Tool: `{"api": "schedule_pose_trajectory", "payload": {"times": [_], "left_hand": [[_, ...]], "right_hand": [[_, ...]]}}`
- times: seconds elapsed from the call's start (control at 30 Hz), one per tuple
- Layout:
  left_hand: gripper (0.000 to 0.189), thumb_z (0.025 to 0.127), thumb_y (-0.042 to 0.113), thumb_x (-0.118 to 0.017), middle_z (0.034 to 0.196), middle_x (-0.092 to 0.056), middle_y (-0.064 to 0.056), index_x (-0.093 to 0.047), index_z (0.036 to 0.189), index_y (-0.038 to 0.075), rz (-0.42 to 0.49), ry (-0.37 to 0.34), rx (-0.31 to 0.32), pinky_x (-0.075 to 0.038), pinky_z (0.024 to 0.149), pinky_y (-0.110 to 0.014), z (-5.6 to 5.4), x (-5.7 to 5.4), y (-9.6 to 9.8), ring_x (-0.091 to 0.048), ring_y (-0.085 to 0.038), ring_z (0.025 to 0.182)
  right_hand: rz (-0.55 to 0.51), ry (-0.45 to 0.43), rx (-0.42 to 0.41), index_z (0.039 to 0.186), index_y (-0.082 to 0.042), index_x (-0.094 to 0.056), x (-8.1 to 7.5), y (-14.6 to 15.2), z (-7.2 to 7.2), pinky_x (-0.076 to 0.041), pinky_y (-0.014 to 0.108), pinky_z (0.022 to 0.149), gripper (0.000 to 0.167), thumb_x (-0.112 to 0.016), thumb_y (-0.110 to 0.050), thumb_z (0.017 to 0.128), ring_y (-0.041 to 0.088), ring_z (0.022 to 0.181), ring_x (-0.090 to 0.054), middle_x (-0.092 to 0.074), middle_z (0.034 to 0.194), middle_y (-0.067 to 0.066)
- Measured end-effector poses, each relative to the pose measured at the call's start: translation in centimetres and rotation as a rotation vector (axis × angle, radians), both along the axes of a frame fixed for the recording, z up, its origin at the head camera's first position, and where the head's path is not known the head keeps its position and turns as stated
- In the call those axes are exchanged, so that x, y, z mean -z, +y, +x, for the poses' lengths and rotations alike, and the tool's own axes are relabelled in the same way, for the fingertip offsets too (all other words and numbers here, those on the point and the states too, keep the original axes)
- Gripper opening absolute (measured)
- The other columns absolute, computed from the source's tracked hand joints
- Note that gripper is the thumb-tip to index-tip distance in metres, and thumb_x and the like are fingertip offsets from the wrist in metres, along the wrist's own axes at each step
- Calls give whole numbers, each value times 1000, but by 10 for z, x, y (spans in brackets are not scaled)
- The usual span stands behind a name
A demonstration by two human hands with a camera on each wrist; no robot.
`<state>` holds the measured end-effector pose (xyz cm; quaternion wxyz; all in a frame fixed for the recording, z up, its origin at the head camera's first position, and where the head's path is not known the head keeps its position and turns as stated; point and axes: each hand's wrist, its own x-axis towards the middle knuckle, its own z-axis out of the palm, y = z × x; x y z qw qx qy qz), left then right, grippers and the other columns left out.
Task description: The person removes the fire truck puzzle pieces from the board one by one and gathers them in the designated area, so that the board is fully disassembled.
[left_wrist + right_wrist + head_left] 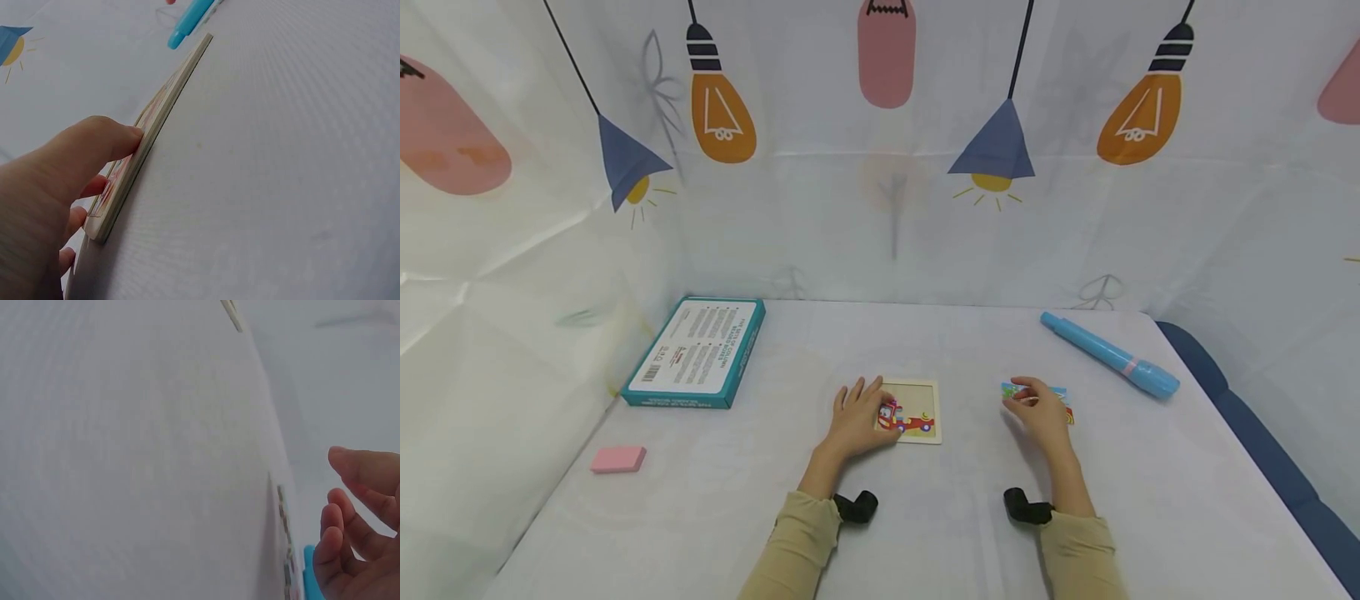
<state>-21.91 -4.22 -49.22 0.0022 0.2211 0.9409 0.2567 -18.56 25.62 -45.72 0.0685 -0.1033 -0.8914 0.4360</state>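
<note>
Sleeves, tan, one on each forearm, nearest the viewer; a black wrist mount sits on each.

Left hand (856, 417) — rests on the left part of the puzzle board (917, 410), a small square wooden tray with a red vehicle picture, lying flat on the desk (925, 525) near its middle. In the left wrist view the thumb presses against the board's near edge and the fingers lie over its top face; grip narrow, closed about the board's edge.

Right hand (1040, 410) — just right of the board, apart from it. It lies over loose puzzle pieces (1063, 398), coloured blue, green and red, flat on the desk. Fingers bend down onto the pieces; whether the grip pinches one or only touches them cannot be told. In the right wrist view the fingers are loosely curled with a gap between thumb and fingertips.

Pink eraser (618, 459) — near the desk's left edge, well apart from both hands.

Teal box (697, 352) — flat, printed side with barcode up, at far left.

Blue marker (1108, 354) — lying at a slant, at far right beyond the right hand.

Backdrop — pale sheeting printed with hanging lamps and bulbs, behind and to both sides.
</note>
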Motion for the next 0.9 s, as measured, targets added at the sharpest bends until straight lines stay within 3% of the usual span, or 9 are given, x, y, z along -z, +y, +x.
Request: {"api": "schedule_pose_trajectory", "payload": {"times": [0.3,0.57,0.73,0.9], "left_hand": [[54,72,41,-69,147,-35,-8,-54,118,17,-9,1,6,-9,108,-54,0,-1,0,-22,-35,137],[75,70,42,-71,148,-31,-13,-44,133,11,7,-13,-18,-7,109,-52,-1,2,0,-21,-33,137],[87,69,47,-71,149,-26,-18,-38,138,7,-24,-30,-47,-7,110,-51,-2,1,-1,-20,-32,138],[93,68,50,-70,148,-28,-19,-35,140,2,-66,-30,-67,-9,110,-51,-1,-1,-1,-21,-31,138]], "right_hand": [[-50,-30,-21,120,-6,-56,2,-38,-14,-42,24,63,38,-65,-15,85,21,84,-54,-56,98,12],[-99,0,-65,116,-6,-59,5,-73,-22,-44,24,64,35,-68,-12,82,21,82,-55,-58,94,11],[-66,-22,-153,114,-7,-61,5,-100,-24,-45,26,66,34,-70,-11,81,19,82,-56,-60,94,8],[28,-6,-313,109,-6,-64,3,-124,-27,-46,31,68,31,-71,-8,79,19,79,-56,-61,91,8]]}}
